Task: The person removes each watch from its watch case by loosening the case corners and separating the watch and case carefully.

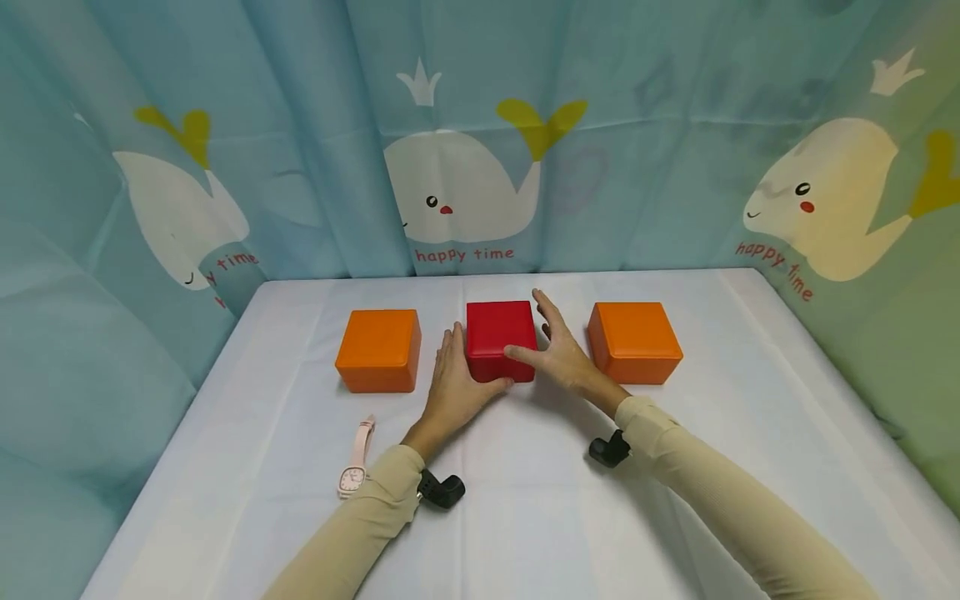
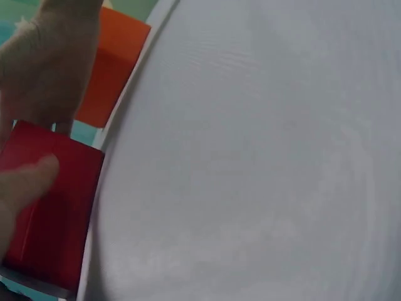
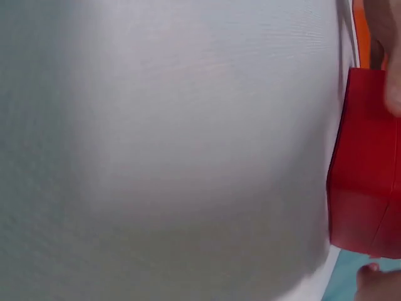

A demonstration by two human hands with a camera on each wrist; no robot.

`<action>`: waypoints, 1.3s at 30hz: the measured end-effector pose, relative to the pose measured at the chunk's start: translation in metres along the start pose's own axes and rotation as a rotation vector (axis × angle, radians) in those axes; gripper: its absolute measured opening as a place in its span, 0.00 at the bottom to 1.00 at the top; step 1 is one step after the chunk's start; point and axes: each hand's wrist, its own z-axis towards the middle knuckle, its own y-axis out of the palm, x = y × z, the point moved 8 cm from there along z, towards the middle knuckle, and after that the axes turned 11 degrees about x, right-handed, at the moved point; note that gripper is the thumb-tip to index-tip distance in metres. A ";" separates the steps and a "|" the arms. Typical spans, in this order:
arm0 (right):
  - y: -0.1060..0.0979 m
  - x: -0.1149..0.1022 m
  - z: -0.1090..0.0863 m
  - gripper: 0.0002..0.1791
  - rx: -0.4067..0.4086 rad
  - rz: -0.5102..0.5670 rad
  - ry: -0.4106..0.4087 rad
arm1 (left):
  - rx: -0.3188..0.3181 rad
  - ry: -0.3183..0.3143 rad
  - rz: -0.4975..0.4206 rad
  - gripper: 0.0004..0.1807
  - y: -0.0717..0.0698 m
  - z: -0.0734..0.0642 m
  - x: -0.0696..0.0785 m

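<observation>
Red box (image 1: pixel 501 333) sits near the 12 o'clock edge of the white table (image 1: pixel 525 517), upright, flat on the cloth. Orange boxes (image 1: pixel 378 346) (image 1: pixel 637 340) stand apart at its 9 and 3 o'clock; a watch (image 1: pixel 356 467) lies towards 8 o'clock. Left hand (image 1: pixel 456 375) at the box's 9 o'clock side: visible fingers straight and close, thumb spread along the 6 o'clock face near its base. Right hand (image 1: pixel 562 354) at 3 o'clock: index and thumb spread wide, thumb crossing before the 6 o'clock face, other fingers partly hidden. No pinch seen; firm contact on either side — cannot tell. Handling, by judgement: walls look stiff, edges rounded, surface smooth with a dull sheen, so perhaps slightly slippery; probably light, though weight and contents do not show; unlikely fragile. Best hold — flat fingers low on the 9 and 3 o'clock walls, thumbs steadying the 6 o'clock face.
</observation>
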 end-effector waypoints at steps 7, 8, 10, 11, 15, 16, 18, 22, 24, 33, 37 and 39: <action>0.007 0.008 0.001 0.59 -0.072 -0.128 -0.066 | 0.011 0.053 0.145 0.49 0.002 0.003 -0.001; 0.006 0.007 0.002 0.58 -0.072 -0.155 -0.086 | 0.018 0.051 0.150 0.49 0.001 0.004 -0.001; 0.004 0.005 0.005 0.57 -0.070 -0.227 -0.128 | 0.023 0.044 0.166 0.49 -0.001 0.005 0.000; 0.003 0.005 0.007 0.55 -0.069 -0.272 -0.144 | 0.026 0.039 0.174 0.48 -0.002 0.005 0.000; -0.002 0.004 0.010 0.55 -0.079 -0.415 -0.166 | 0.039 0.008 0.221 0.49 -0.004 0.006 -0.001; -0.003 0.003 0.010 0.55 -0.086 -0.439 -0.165 | 0.044 0.001 0.230 0.49 -0.005 0.006 -0.001; -0.003 0.003 0.010 0.56 -0.102 -0.471 -0.161 | 0.048 -0.018 0.245 0.50 -0.005 0.005 -0.001; -0.002 0.003 0.010 0.55 -0.116 -0.483 -0.159 | 0.055 -0.053 0.265 0.50 -0.005 0.004 -0.004; -0.002 0.002 0.010 0.54 -0.108 -0.472 -0.167 | 0.059 -0.067 0.267 0.49 -0.005 0.004 -0.005; -0.004 0.001 0.012 0.51 -0.077 -0.474 -0.242 | 0.085 -0.063 0.272 0.44 -0.005 0.008 0.000; -0.001 0.001 0.014 0.49 -0.072 -0.460 -0.254 | 0.101 -0.088 0.286 0.43 -0.008 0.006 -0.002; 0.001 0.003 0.015 0.48 -0.073 -0.449 -0.246 | 0.104 -0.093 0.287 0.42 -0.008 0.005 -0.002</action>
